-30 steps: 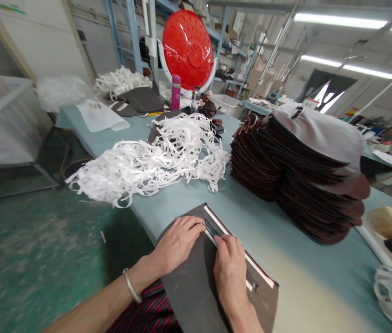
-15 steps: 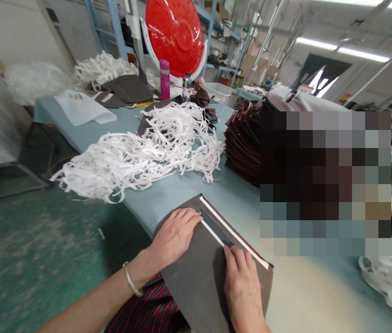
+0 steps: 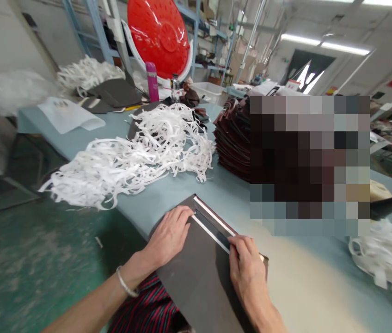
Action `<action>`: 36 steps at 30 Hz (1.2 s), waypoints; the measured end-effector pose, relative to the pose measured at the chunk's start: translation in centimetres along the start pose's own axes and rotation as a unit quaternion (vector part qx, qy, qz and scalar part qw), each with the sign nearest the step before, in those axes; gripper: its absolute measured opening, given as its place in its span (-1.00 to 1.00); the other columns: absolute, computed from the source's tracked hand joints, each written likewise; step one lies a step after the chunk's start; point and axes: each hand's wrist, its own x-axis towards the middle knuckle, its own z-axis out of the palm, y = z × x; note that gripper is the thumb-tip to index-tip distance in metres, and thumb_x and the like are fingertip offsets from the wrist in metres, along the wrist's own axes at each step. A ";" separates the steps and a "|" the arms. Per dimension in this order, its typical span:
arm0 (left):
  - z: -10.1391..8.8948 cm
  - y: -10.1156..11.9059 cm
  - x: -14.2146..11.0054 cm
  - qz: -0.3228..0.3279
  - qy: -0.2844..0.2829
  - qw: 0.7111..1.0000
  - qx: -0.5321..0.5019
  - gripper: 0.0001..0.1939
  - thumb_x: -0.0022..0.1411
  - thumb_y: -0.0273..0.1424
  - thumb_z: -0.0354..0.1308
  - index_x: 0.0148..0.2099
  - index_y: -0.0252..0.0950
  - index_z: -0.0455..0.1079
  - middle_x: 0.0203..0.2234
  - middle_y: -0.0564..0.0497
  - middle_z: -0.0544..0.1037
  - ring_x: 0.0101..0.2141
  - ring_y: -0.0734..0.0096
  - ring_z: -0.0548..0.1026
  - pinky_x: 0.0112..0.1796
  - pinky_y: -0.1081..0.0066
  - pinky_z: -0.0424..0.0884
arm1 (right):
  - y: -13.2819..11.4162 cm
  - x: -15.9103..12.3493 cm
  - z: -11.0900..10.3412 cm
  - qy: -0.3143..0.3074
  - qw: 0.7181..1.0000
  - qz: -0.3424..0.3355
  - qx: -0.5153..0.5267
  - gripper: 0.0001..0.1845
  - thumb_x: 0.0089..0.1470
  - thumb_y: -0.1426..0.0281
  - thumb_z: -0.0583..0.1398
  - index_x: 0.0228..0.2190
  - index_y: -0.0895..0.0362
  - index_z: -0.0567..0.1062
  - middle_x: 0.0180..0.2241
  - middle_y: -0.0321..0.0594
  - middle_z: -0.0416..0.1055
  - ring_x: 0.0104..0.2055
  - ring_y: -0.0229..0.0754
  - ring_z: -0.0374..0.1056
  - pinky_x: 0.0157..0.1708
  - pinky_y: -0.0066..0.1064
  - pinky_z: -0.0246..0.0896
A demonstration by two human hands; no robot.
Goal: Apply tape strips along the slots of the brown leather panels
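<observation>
Blue tabletop (image 3: 170, 190): grey panel (image 3: 199, 277) (left hand (image 3: 168, 235), right hand (image 3: 249, 267) touching).

1 pale bangle (image 3: 122, 282), red-striped garment (image 3: 143, 306)

Panel (image 3: 196, 273) on table (image 3: 168, 194); strips (image 3: 140, 159) behind, stack (image 3: 232, 148) right.

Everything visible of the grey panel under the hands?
The grey panel looks matte, leathery. Two parallel white strips flank a dark band near its far edge, which has a reddish line. It rests on the table, near end out of frame. The left hand touches it at the band's upper left, the right hand toward the lower right.
</observation>
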 end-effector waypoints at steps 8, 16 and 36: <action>-0.2 0.2 0.0 -0.040 -0.004 0.999 -0.013 -0.67 0.29 -0.52 -0.07 0.09 -0.26 0.21 0.03 -0.14 0.32 0.04 0.17 0.34 0.04 0.12 0.35 | -4.6 7.0 5.6 -0.107 0.992 0.028 -0.067 -0.85 0.14 0.55 0.10 -0.30 0.18 0.47 -0.30 -0.07 0.41 -0.22 -0.03 0.30 -0.21 -0.22 0.21; -0.5 0.0 0.1 -0.054 -0.018 0.998 -0.007 -0.58 0.29 -0.52 -0.06 0.18 -0.24 0.18 0.07 -0.13 0.30 0.05 0.18 0.32 0.06 0.11 0.35 | -4.8 6.9 5.6 -0.103 0.991 0.050 -0.069 -0.86 0.13 0.56 0.11 -0.36 0.19 0.46 -0.30 -0.08 0.40 -0.22 -0.02 0.27 -0.22 -0.23 0.17; -0.9 0.4 0.4 0.043 -0.066 0.997 0.016 -0.71 0.32 -0.53 -0.05 0.04 -0.25 0.32 -0.04 -0.07 0.44 0.05 0.24 0.32 0.08 0.16 0.29 | -4.8 5.7 5.1 -0.100 0.989 -0.073 -0.081 -0.72 0.14 0.65 0.02 -0.24 0.19 0.48 -0.30 -0.08 0.36 -0.21 -0.05 0.25 -0.16 -0.24 0.26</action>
